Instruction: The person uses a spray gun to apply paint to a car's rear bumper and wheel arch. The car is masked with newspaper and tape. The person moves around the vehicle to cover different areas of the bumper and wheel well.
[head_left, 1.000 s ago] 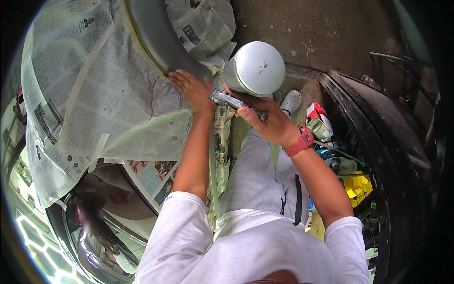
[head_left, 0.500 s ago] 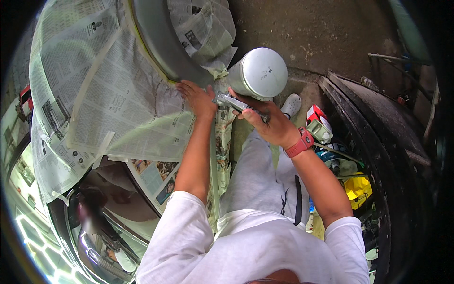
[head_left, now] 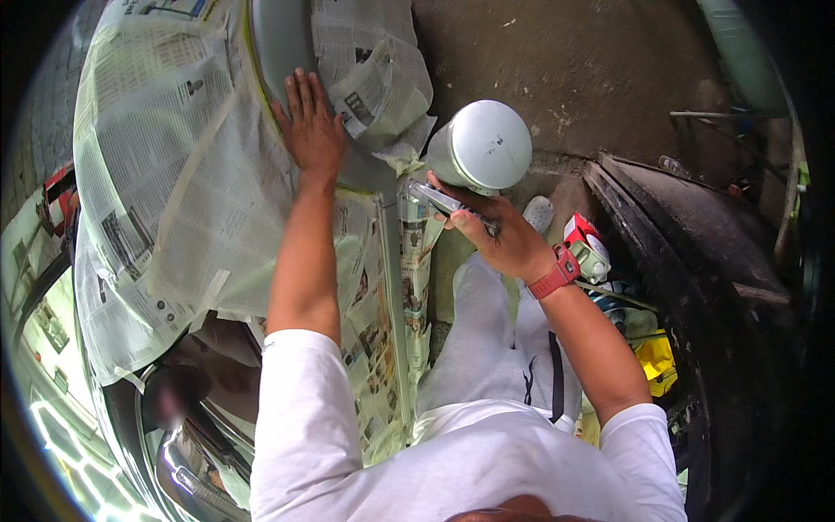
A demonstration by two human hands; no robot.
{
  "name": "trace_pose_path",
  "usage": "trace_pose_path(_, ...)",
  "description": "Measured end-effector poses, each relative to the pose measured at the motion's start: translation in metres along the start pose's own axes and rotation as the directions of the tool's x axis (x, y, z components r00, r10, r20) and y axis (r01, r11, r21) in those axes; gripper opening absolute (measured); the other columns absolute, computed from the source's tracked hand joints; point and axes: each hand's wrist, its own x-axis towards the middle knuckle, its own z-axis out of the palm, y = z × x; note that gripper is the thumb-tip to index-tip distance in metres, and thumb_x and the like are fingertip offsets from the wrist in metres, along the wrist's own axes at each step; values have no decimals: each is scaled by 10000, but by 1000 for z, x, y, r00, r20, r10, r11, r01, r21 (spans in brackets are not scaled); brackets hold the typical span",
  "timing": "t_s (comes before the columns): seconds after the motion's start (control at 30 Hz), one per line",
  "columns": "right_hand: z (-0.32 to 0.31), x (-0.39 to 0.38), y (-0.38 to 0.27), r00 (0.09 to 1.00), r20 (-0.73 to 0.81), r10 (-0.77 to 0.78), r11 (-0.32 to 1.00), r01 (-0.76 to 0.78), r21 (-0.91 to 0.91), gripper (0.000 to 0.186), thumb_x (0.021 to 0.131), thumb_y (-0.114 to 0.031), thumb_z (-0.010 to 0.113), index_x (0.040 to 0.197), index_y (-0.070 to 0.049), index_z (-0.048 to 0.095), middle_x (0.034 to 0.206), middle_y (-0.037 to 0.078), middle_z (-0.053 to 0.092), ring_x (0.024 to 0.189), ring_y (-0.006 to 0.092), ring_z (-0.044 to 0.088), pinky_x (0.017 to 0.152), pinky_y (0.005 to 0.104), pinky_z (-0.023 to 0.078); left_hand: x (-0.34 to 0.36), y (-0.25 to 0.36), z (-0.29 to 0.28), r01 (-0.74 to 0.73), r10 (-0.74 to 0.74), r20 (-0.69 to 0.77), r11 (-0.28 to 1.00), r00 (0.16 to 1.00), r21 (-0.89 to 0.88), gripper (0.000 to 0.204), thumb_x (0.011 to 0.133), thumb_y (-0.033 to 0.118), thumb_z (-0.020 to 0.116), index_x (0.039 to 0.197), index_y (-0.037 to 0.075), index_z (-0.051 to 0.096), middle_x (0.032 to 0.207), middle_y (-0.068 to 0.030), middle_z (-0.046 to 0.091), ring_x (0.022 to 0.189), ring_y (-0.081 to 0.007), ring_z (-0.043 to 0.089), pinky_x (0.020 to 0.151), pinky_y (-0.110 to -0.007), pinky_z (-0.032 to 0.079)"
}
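My left hand (head_left: 315,130) lies flat with fingers stretched over the curved grey panel (head_left: 283,39), near its yellow-taped edge. Masking newspaper (head_left: 209,165) covers the car body on both sides of that panel. In my right hand (head_left: 515,242), fingers wrap round the handle of a spray gun (head_left: 435,198). The gun's round silver cup (head_left: 492,143) sits beyond the hand, lid toward me. Its nozzle end points left, close to the lower end of the grey panel and apart from my left hand. The trigger is mostly hidden by my fingers.
Dark panels (head_left: 678,261) lean along the right side. Beside my legs are a red and white box (head_left: 581,230), a pale green container (head_left: 593,261) and a yellow bag (head_left: 655,358). The car's side mirror (head_left: 178,391) sticks out at lower left.
My left hand has slid away from me and leftward along the grey panel, off the spot near the nozzle. My right hand with the spray gun has shifted only slightly.
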Motion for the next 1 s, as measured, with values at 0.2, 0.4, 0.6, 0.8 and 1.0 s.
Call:
trace_pose_path(0.2, -25, 48, -26, 975, -106, -196, 976, 183, -122, 445, 1066, -385, 637, 1379, -74, 696, 1244, 220, 747, 1185, 377, 703, 1034, 424, 521, 92, -39, -15, -146, 148, -85, 989, 985, 38, 886, 925, 414, 752, 1682, 203, 344, 1772, -47, 256, 1632, -266, 233, 1320, -567, 149)
trace_pose_path(0.4, -64, 126, -73, 943, -133, -303, 935, 267, -235, 397, 1038, -361, 689, 1221, -14, 744, 1091, 218, 773, 1027, 387, 731, 924, 418, 549, 198, -50, -26, -189, 201, -105, 976, 974, 110, 821, 950, 424, 701, 1669, 199, 375, 1764, -55, 278, 1638, -258, 210, 1335, -533, 123)
trace_pose_path(0.6, -97, 214, -98, 930, -180, -320, 941, 290, -172, 430, 1030, -379, 707, 1214, 9, 739, 1105, 225, 773, 1041, 378, 733, 940, 408, 547, 326, -50, -29, -240, 252, -79, 962, 965, 131, 785, 974, 394, 654, 1669, 163, 371, 1768, -77, 262, 1640, -280, 198, 1332, -537, 120)
trace_pose_path(0.8, -117, 271, -130, 980, -163, -112, 990, 96, -107, 519, 1023, -449, 706, 1297, -8, 691, 1213, 211, 748, 1105, 360, 724, 994, 413, 532, 447, -56, 5, -302, 302, -55, 953, 952, 21, 743, 1002, 402, 620, 1637, 82, 404, 1706, -192, 349, 1578, -365, 317, 1297, -502, 239)
trace_pose_path(1.0, -137, 305, -163, 988, -129, -85, 952, 42, -303, 501, 1028, -444, 701, 1363, -72, 667, 1279, 160, 715, 1153, 312, 678, 1027, 430, 513, 510, -48, 16, -356, 358, 45, 933, 933, -41, 707, 1022, 361, 560, 1601, -20, 417, 1643, -247, 424, 1506, -389, 410, 1280, -469, 287)
